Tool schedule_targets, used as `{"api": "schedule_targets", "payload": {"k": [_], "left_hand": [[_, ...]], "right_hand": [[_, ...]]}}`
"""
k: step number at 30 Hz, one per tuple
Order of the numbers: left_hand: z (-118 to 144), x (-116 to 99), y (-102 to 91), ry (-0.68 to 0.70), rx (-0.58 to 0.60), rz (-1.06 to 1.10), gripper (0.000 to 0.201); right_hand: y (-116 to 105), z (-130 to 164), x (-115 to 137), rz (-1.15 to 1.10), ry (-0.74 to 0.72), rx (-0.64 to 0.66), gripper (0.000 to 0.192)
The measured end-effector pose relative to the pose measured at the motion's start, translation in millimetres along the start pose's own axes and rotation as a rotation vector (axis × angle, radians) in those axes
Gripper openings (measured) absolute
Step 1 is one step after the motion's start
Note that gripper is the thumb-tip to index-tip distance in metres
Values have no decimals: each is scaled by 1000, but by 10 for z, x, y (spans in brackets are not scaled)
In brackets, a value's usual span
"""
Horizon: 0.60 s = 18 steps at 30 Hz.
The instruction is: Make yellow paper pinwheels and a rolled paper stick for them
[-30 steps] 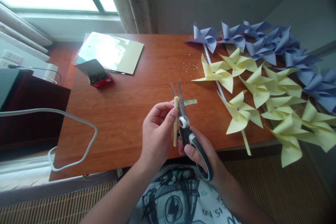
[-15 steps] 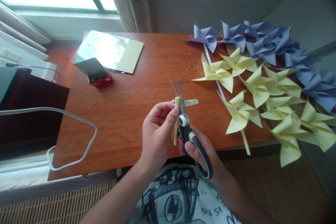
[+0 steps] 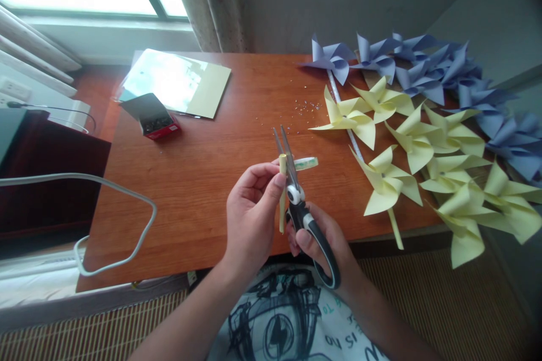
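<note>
A thin yellow paper stick (image 3: pixel 282 203) stands nearly upright over the front part of the table (image 3: pixel 190 192). The left hand (image 3: pixel 253 208) pinches it near the top, with the thumb on one side and the fingers on the other. Right next to it are the scissors (image 3: pixel 295 194). They point away from the person, and their blades are a little bit apart. The right hand (image 3: pixel 324 237) is wrapped around the black and white handles. A short strip (image 3: pixel 307 163) with green on it pokes out to the right from behind the blades. I cannot tell what its other end touches.

Past the scissors, lots of tiny bits (image 3: pixel 311 106) are scattered on the table. On the right are many yellow pinwheels (image 3: pixel 383 177), and behind them are purple pinwheels (image 3: pixel 334 59). Far to the left is a small red box (image 3: pixel 163 131) with its lid up and dark things inside. Just behind it lies a flat, shiny pack (image 3: pixel 169 82). A white cord (image 3: pixel 127 194) loops over the table's left side.
</note>
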<state>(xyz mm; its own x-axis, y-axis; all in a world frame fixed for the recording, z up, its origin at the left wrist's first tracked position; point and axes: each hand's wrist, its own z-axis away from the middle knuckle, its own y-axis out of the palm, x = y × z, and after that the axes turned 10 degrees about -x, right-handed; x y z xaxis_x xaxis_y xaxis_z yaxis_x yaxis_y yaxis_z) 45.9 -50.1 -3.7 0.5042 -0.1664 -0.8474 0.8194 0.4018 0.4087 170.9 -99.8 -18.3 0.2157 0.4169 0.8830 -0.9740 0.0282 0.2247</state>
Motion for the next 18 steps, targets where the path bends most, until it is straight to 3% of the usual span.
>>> {"api": "schedule_targets", "payload": {"k": [5,13,15,18], "left_hand": [[-40,-10,-26,27,2,20,12],[-146,-57,-58,84,-34,80,14],[-168,-74,-69,97,-32,95,12],[-193,-100,-92,103,-39,92,12]], "right_hand": [[-40,10,18,37,-28,101,47],[-118,123,160,149,-44,155,51],[-181,120,195,201,-92,127,52],[-304,42,201,268,-179,-80,44]]}}
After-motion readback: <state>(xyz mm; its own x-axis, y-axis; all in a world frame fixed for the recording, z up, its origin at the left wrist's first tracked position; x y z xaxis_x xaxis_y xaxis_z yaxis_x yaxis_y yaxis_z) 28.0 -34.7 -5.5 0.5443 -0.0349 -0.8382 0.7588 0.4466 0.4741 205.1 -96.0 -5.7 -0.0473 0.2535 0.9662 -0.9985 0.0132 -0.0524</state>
